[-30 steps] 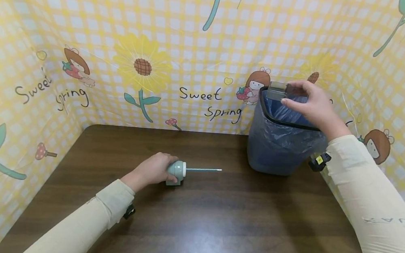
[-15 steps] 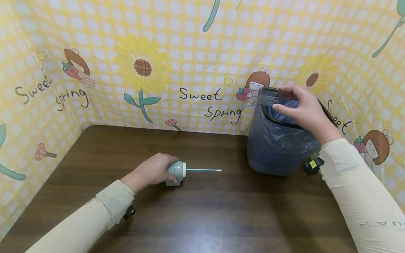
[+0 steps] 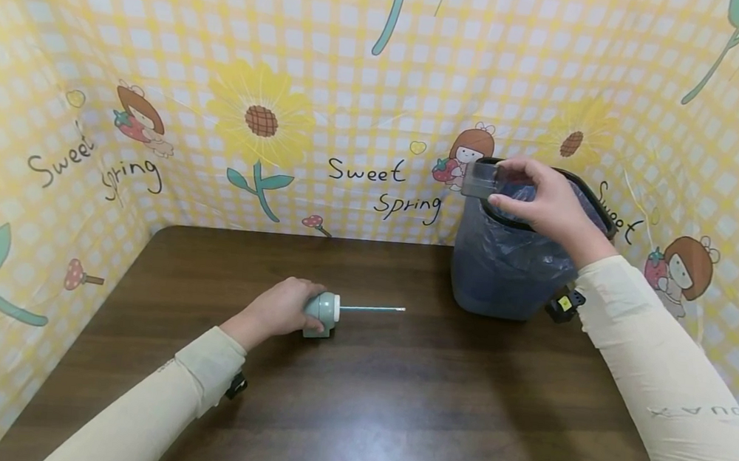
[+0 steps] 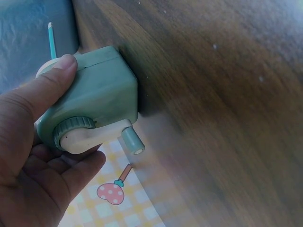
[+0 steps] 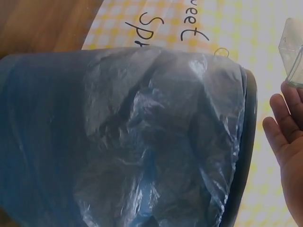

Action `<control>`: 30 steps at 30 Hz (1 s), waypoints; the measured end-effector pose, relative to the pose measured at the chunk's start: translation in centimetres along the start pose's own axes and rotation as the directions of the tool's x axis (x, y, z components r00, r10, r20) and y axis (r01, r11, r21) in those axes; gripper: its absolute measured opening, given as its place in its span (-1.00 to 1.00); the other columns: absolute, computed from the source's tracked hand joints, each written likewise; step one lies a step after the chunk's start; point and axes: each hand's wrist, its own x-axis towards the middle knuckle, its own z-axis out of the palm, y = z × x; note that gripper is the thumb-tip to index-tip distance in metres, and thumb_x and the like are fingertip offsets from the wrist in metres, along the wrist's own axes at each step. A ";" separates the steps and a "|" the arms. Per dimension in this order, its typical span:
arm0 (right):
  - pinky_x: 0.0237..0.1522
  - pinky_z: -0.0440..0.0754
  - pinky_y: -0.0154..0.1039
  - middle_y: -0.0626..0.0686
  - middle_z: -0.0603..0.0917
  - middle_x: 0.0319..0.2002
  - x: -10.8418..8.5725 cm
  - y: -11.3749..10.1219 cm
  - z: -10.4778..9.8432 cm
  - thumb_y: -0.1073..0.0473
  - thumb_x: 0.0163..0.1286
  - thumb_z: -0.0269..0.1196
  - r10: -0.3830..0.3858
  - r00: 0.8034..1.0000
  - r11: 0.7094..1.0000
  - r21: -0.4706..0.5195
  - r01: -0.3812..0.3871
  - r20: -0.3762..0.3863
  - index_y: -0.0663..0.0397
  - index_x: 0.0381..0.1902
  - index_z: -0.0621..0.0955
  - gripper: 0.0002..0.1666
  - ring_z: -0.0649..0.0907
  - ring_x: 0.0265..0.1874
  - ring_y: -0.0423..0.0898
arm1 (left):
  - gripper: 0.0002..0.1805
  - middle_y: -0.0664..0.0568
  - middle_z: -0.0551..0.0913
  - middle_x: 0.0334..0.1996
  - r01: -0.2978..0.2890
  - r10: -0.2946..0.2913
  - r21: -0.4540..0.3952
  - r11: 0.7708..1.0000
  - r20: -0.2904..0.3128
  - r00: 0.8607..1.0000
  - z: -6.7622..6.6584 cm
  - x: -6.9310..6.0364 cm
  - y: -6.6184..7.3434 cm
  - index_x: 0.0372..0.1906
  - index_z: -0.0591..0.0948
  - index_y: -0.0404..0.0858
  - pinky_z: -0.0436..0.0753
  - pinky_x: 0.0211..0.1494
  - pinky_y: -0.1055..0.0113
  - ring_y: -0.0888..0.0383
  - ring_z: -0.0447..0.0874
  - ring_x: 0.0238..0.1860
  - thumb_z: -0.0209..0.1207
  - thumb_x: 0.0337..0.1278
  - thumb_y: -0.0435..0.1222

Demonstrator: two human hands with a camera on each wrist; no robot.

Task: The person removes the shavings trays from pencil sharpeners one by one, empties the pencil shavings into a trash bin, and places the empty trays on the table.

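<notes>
A green hand-crank pencil sharpener (image 3: pixel 325 309) stands on the table, and my left hand (image 3: pixel 278 306) grips it. Its white crank arm with a green knob (image 4: pixel 133 141) shows in the left wrist view. A thin blue pencil (image 3: pixel 371 309) sticks out of its white-ringed end, pointing right. My right hand (image 3: pixel 546 201) pinches a small clear plastic box (image 3: pixel 479 180), probably the shavings drawer, by one end. It hangs tilted at the left rim of the bin (image 3: pixel 506 266). Whether anything lies inside the box is too unclear to tell.
The dark blue bin, lined with a translucent bag (image 5: pixel 156 118) under a black rim (image 5: pixel 248 118), stands at the table's back right. A yellow checked cloth (image 3: pixel 356 95) covers the surrounding walls. The brown wooden table (image 3: pixel 352 407) reaches toward me.
My right hand has moved left and slightly down with the clear box, from over the bin's opening to its left rim. My left hand, sharpener and pencil have stayed in place.
</notes>
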 end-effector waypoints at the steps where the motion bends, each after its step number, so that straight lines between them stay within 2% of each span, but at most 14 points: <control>1: 0.33 0.42 0.16 0.13 0.57 0.25 0.0 -0.1 0.1 -0.05 0.36 0.42 -0.002 1.000 1.000 -0.001 0.002 0.001 0.07 0.38 0.49 -0.29 0.53 0.26 0.10 | -0.19 -0.12 0.74 0.04 -0.001 0.001 0.001 1.000 0.000 1.000 0.0 0.0 0.0 0.26 0.60 -0.36 0.71 -0.02 0.14 0.08 0.69 -0.10 0.59 -0.10 -0.05; 14: 0.34 0.41 0.18 0.12 0.58 0.26 -0.5 -0.9 1.0 -0.02 0.36 0.44 -0.028 1.000 1.000 0.010 0.028 0.013 0.07 0.38 0.49 -0.29 0.51 0.31 0.12 | -0.19 -0.12 0.73 0.08 0.007 -0.008 0.006 1.000 0.006 1.000 0.0 0.0 0.1 0.28 0.59 -0.34 0.71 0.01 0.14 0.08 0.69 -0.07 0.58 -0.09 -0.04; 30: 0.36 0.40 0.13 0.10 0.60 0.22 -1.3 -1.9 2.7 0.08 0.37 0.43 -0.084 0.996 0.996 0.034 0.083 0.025 0.07 0.36 0.51 -0.34 0.52 0.27 0.06 | -0.20 -0.11 0.74 0.05 0.006 -0.006 -0.002 1.000 0.012 1.000 -0.2 -0.1 0.2 0.27 0.60 -0.35 0.71 0.00 0.14 0.08 0.69 -0.10 0.59 -0.09 -0.05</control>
